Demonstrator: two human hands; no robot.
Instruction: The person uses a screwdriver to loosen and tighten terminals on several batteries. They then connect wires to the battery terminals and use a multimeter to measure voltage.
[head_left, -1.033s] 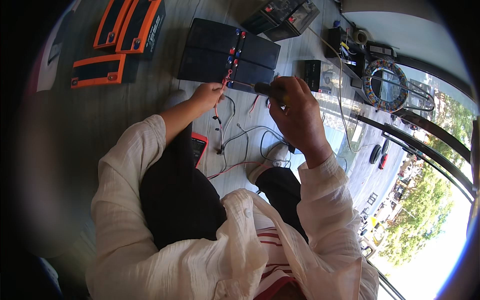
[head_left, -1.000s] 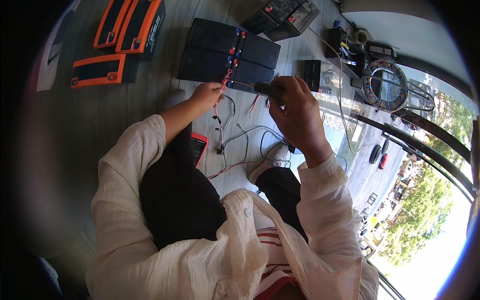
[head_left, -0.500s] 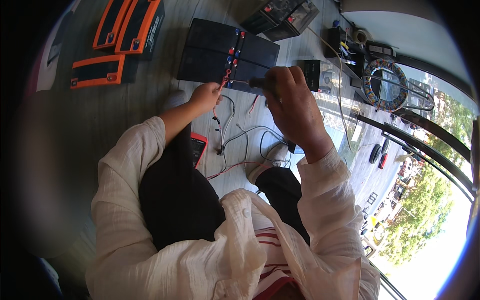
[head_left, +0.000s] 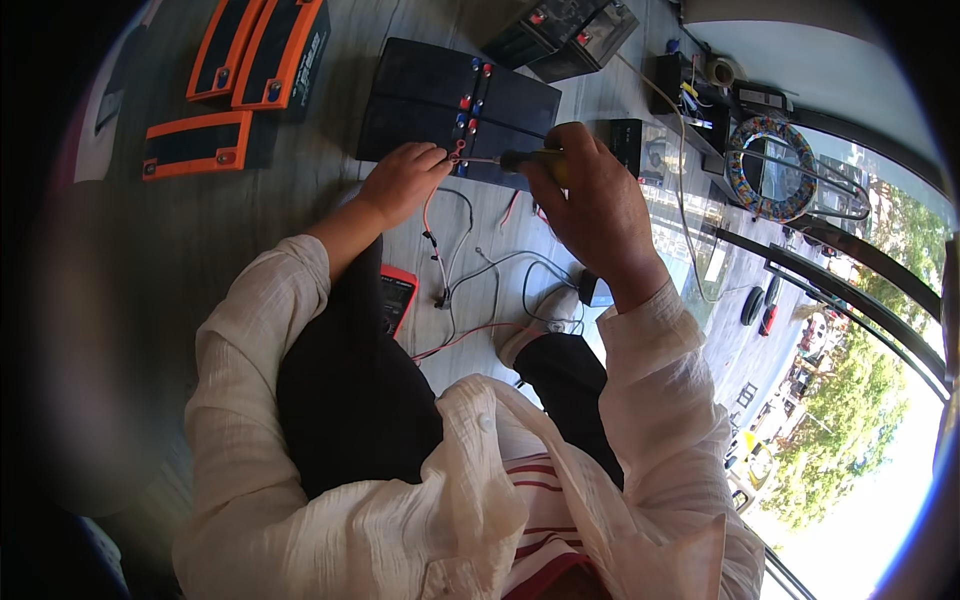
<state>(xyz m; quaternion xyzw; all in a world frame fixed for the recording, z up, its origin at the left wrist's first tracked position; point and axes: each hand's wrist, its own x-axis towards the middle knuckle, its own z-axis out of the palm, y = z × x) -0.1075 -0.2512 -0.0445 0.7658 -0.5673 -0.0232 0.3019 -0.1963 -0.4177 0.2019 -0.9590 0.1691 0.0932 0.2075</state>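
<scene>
My right hand is closed around the yellow-and-black handle of a screwdriver. Its shaft points left, and the tip is at a terminal near the close edge of the black batteries. By that same tip, my left hand pinches a red wire close to its ring-shaped end. The wire runs down out of the fingers to a loose bundle of leads on the floor. Red and blue terminals line the middle of the batteries. Whether the tip sits in a screw is too small to tell.
Orange-and-black batteries stand at the far left. More black batteries are at the far side. A red-cased meter lies beside my leg. Grey cables spread around my shoe. A coloured ring-shaped item is at the right, by the glass.
My left hand has moved up and right, its fingers now beside the terminal and the screwdriver tip. My right hand has shifted slightly, still holding the screwdriver.
</scene>
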